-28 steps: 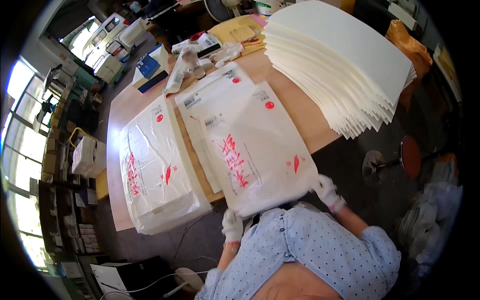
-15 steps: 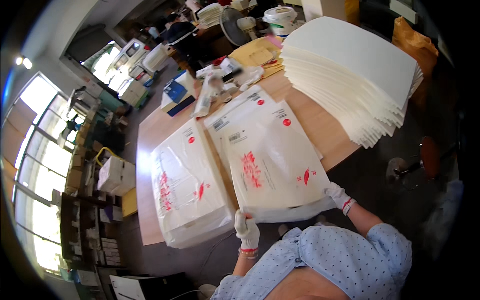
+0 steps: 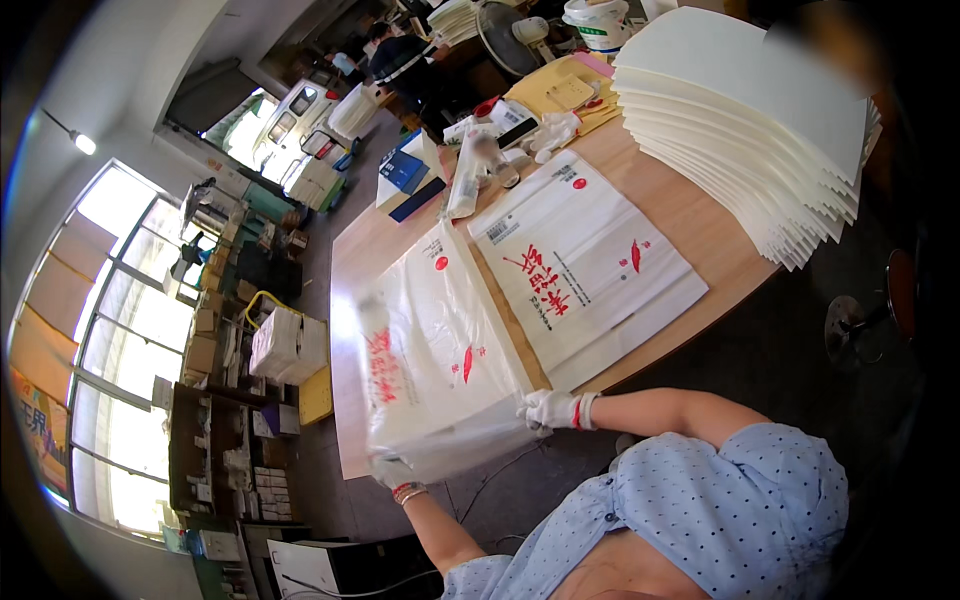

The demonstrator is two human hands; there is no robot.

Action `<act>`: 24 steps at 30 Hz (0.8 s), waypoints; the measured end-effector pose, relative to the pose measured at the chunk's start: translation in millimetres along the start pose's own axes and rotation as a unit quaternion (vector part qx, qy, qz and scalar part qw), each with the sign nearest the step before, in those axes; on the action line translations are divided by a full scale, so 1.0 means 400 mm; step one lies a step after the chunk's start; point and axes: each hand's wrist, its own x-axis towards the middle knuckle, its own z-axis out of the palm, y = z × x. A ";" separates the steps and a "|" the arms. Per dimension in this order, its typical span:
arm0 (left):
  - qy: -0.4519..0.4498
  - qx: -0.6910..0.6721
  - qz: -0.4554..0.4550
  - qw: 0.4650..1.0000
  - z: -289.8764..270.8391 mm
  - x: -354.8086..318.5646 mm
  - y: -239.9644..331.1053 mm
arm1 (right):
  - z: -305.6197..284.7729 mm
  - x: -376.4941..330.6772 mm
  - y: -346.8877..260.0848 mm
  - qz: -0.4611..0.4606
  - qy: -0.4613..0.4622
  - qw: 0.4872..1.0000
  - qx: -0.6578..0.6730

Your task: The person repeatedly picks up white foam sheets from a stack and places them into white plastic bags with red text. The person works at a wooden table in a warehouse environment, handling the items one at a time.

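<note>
Two piles of white plastic bags with red print lie side by side on the wooden table. Both my hands, in white knit gloves, are at the near edge of the left pile. My left hand holds the near left corner of the top plastic bag, its fingers partly hidden by the film. My right hand is closed on the near right corner. The bag's front edge looks lifted and blurred. On the right, the other pile of bags lies flat, untouched.
A tall fanned stack of white sheets covers the table's far right. Behind the bags are a blue-and-white box, a white roll and yellow envelopes. A fan and bucket stand beyond. A stool is at right.
Both hands have moved left from the right pile to the near corners of the left pile. The bag held before now lies flat on the right pile. My view has shifted.
</note>
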 end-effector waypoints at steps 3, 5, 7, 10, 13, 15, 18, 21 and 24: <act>0.011 -0.012 -0.122 0.992 -0.199 -0.011 -0.196 | -0.012 -0.031 0.005 -0.001 -0.011 0.968 -0.252; -0.006 -0.054 -0.223 0.973 -0.152 -0.151 -0.244 | -0.057 -0.120 0.019 0.021 -0.050 0.990 -0.130; -0.362 0.511 0.029 0.779 -0.133 -0.356 -0.371 | -0.116 -0.215 0.024 0.106 -0.067 0.982 -0.142; -0.553 0.397 -0.158 0.716 0.227 -0.707 -0.256 | -0.250 -0.350 0.111 0.142 0.066 0.976 -0.154; -0.637 0.310 0.185 0.681 0.508 -0.799 -0.303 | -0.358 -0.474 0.158 0.170 0.219 0.948 -0.156; -0.579 0.312 0.161 0.736 0.688 -0.848 -0.307 | -0.393 -0.542 0.152 0.151 0.306 0.937 -0.075; -0.580 0.451 0.252 0.630 0.767 -0.806 -0.380 | -0.415 -0.601 0.161 0.118 0.370 0.921 -0.022; -0.639 0.442 0.161 0.609 0.807 -0.764 -0.423 | -0.427 -0.601 0.155 0.104 0.361 0.927 -0.009; -0.619 0.444 0.262 0.592 0.792 -0.788 -0.374 | -0.437 -0.548 0.161 0.089 0.320 0.942 -0.043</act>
